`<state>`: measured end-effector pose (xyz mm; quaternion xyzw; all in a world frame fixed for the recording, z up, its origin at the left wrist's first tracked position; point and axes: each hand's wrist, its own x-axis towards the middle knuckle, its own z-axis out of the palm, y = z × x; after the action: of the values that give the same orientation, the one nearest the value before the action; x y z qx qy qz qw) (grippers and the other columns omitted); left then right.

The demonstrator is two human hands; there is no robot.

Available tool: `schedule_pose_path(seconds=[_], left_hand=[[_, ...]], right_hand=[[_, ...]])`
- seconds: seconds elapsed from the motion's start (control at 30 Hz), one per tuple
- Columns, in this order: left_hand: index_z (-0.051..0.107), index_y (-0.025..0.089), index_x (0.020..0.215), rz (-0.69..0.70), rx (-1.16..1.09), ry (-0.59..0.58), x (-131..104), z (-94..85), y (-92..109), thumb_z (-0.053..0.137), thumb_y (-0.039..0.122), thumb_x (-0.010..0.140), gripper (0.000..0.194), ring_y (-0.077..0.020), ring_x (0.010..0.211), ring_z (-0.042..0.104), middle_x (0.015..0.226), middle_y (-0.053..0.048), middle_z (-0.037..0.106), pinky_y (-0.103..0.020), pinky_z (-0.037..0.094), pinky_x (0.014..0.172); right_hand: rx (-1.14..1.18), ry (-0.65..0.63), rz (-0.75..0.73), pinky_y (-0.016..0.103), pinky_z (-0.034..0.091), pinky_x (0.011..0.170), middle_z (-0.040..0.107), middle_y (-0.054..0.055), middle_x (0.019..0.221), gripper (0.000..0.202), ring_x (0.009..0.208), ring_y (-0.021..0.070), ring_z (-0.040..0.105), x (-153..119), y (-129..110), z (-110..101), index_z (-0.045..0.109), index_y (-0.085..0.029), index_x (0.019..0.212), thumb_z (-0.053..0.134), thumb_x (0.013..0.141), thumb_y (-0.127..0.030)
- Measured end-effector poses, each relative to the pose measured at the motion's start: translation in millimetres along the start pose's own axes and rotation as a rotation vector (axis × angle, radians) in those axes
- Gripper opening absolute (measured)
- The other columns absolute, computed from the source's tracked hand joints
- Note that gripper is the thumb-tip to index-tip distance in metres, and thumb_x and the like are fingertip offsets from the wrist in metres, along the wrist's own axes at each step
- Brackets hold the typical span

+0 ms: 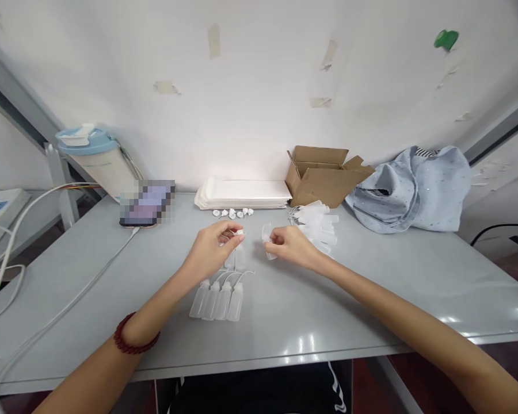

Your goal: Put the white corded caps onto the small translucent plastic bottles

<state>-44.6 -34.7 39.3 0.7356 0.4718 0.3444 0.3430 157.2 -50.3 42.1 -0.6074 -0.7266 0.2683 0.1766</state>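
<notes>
My left hand pinches a small white cap between thumb and fingertips. To its right, my right hand is closed around a small translucent squeeze bottle whose thin bent spout points up. The cap and this bottle are apart. Below my left hand, several similar bottles lie side by side in a row, spouts towards the back. More bottles lie just behind them, partly hidden by my left hand. A loose pile of bottles lies beyond my right hand. Several white caps form a line at the back.
Behind the caps lies a stack of flat white pieces. An open cardboard box and a crumpled pale-blue cloth item stand at the back right. At the left are a phone with its cable and a blue-lidded tumbler.
</notes>
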Motion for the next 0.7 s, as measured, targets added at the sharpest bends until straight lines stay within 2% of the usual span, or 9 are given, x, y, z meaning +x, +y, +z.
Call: schedule_pose_path(seconds=[0.1,0.23,0.37,0.53,0.7], left_hand=[[0.065,0.018,0.097,-0.055,-0.101,-0.058,-0.9,2.9,4.3,0.061,0.039,0.077,0.029,-0.021,0.086,0.064,0.096,-0.006,0.068,-0.034,0.052,0.077],[0.064,0.018,0.095,-0.141,-0.213,-0.147,-1.4,6.8,7.1,0.066,0.036,0.073,0.029,-0.0218,0.09,0.065,0.096,-0.006,0.069,-0.033,0.053,0.076],[0.065,0.019,0.095,-0.18,-0.321,-0.234,-3.7,10.2,6.8,0.068,0.036,0.074,0.027,-0.0212,0.093,0.064,0.097,-0.005,0.069,-0.033,0.052,0.081],[0.068,0.021,0.097,-0.198,-0.424,-0.268,-8.7,14.8,9.0,0.071,0.036,0.073,0.029,-0.0227,0.097,0.064,0.101,-0.006,0.07,-0.034,0.052,0.082],[0.068,0.022,0.095,-0.169,-0.445,-0.254,-12.6,18.0,12.7,0.07,0.037,0.074,0.025,-0.0221,0.096,0.064,0.104,-0.005,0.069,-0.032,0.053,0.08]], right_hand=[[0.211,0.047,-0.044,0.022,0.035,0.049,0.06,0.0,0.056,0.013,0.053,0.0123,0.052,-8.1,10.0,-5.7,0.05,-0.018,0.063,0.056,0.072,-0.027],[0.403,0.003,-0.094,0.023,0.04,0.053,0.062,0.0,0.063,0.011,0.058,0.0135,0.056,-17.0,18.3,-6.1,0.056,-0.017,0.075,0.06,0.075,-0.027],[0.581,-0.059,-0.119,0.024,0.041,0.057,0.064,0.002,0.073,0.018,0.06,0.012,0.056,-29.4,21.5,-6.3,0.061,-0.015,0.084,0.055,0.083,-0.033],[0.788,-0.16,-0.097,0.024,0.038,0.053,0.058,0.0,0.068,0.024,0.056,0.0102,0.05,-38.8,19.9,-7.3,0.063,-0.014,0.085,0.055,0.085,-0.038],[0.914,-0.216,-0.102,0.024,0.038,0.051,0.052,0.0,0.067,0.027,0.056,0.01,0.047,-37.9,22.6,-2.1,0.061,-0.015,0.079,0.054,0.087,-0.04]])
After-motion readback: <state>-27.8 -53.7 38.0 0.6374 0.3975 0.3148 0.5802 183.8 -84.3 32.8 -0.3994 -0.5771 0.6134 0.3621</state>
